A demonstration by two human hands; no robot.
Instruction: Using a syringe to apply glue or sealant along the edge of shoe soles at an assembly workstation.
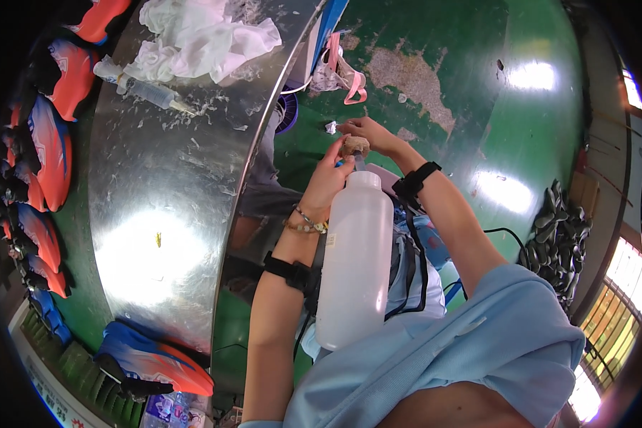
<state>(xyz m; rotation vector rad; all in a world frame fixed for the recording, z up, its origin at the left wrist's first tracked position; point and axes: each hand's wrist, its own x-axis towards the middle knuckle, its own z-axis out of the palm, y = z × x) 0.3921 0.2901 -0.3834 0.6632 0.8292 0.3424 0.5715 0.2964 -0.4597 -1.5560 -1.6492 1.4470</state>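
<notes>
a tan lump [355, 146] on a short clear stem [359, 164] is at the centre, just past the white cap of a tall pale bottle [357, 264], which lies between the forearms. the left hand [326, 180] has a closed grip, finger and thumb seeming to pinch the lump and stem. the right hand [373, 134] has bent fingers just beyond; whether its grip holds anything, i cannot tell. the lump looks in mid-handling, not set down; what is finished or left does not show. to the left, a scuffed metal bench [192, 164] carries crumpled white cloth [207, 46] and a clear squeeze bottle [150, 93]. orange-and-blue shoes [48, 153] line the far left.
</notes>
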